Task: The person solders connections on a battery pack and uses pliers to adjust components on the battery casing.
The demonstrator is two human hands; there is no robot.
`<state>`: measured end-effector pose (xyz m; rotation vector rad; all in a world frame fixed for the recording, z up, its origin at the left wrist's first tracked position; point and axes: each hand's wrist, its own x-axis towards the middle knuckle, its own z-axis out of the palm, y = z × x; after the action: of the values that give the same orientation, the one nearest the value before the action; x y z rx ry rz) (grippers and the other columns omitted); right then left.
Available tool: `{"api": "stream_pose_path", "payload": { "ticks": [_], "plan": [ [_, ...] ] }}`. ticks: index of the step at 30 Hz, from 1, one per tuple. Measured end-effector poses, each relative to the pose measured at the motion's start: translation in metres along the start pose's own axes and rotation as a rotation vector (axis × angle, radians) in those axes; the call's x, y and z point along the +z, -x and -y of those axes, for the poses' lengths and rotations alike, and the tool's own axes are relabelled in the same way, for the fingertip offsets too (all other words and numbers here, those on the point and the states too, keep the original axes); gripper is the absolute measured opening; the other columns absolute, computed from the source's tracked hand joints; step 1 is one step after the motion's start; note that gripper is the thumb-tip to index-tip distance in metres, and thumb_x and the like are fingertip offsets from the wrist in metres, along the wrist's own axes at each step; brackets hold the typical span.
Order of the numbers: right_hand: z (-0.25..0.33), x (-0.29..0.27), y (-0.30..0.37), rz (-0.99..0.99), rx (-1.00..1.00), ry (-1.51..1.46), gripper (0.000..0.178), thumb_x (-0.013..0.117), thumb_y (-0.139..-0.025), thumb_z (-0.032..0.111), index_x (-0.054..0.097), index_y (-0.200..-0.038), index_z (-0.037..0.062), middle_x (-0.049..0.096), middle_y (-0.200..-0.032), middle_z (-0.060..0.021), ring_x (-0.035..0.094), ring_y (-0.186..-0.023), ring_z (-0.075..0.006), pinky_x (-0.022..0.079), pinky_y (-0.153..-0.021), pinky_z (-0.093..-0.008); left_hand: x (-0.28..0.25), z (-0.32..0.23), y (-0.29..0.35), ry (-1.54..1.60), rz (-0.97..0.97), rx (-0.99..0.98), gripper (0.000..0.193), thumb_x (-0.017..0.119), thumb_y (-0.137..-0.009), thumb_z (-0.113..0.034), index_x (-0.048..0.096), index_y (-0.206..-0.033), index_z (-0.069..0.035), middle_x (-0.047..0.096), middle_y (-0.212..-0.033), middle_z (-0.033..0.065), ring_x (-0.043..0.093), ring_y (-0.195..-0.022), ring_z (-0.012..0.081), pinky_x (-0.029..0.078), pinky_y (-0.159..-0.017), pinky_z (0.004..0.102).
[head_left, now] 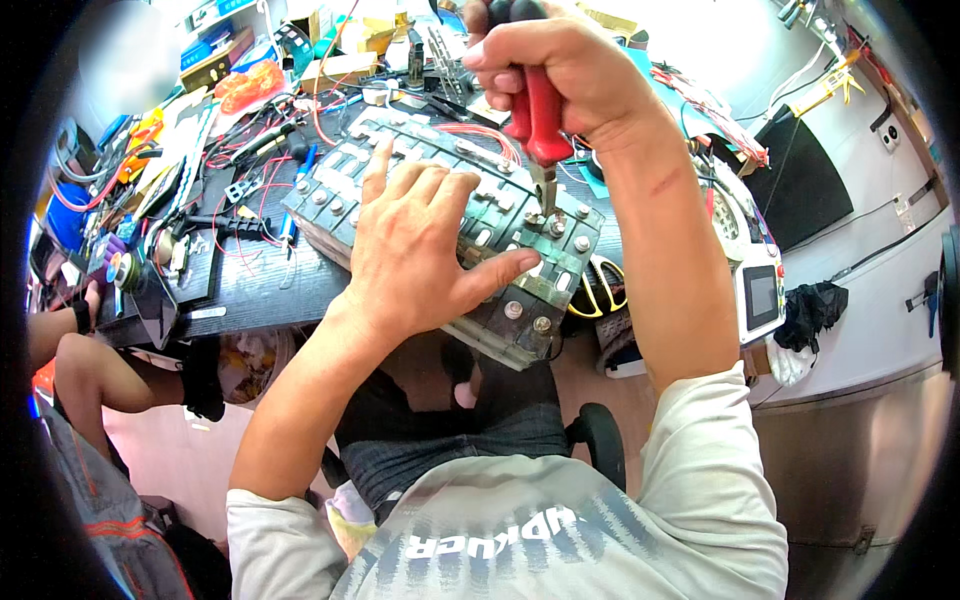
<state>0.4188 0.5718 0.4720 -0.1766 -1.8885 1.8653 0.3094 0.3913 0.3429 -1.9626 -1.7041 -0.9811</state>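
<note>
A battery pack [555,290] with a greenish-grey top lies at an angle over the table's near edge. Rows of bolt terminals and metal tabs cover it. My left hand [412,245] rests on top, palm down, with fingers and thumb spread. My right hand [575,75] is closed around the red handles of a pair of pliers [545,125], held upright above the pack's right part. The jaws reach down beside a terminal there; whether they grip anything is too small to tell.
Yellow-handled scissors [602,290] lie just right of the pack. A white device with a dark screen [762,292] stands at the table's right edge. Wires, tools and an orange plastic bag [250,87] crowd the black table [265,290]. Another person's leg [120,375] shows at left.
</note>
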Motion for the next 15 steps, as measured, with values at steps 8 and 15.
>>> {"api": "stream_pose_path", "payload": {
  "ticks": [8,15],
  "plan": [
    [0.014,-0.014,0.027,-0.339,-0.174,0.311,0.061,0.072,-0.093,0.008,0.052,-0.149,-0.0076,0.068,-0.102,-0.0113,0.069,-0.092,-0.0201,0.056,-0.086,-0.0335,0.001,0.004,0.001,-0.015,-0.008,0.034,0.062,0.083,-0.089,-0.058,0.075,-0.116,-0.003,0.072,-0.120,0.0213,0.060,-0.134,0.0416,0.030,-0.129,0.0638],
    [0.031,-0.036,0.076,-0.587,-0.250,0.243,0.081,0.066,-0.095,0.007,0.036,-0.169,-0.0008,0.068,-0.121,-0.0180,0.073,-0.106,-0.0294,0.062,-0.093,-0.0428,0.002,0.003,-0.001,0.003,-0.015,0.049,0.059,0.082,-0.091,-0.057,0.076,-0.116,-0.003,0.072,-0.122,0.0218,0.060,-0.134,0.0416,0.034,-0.127,0.0608]
  ]
}}
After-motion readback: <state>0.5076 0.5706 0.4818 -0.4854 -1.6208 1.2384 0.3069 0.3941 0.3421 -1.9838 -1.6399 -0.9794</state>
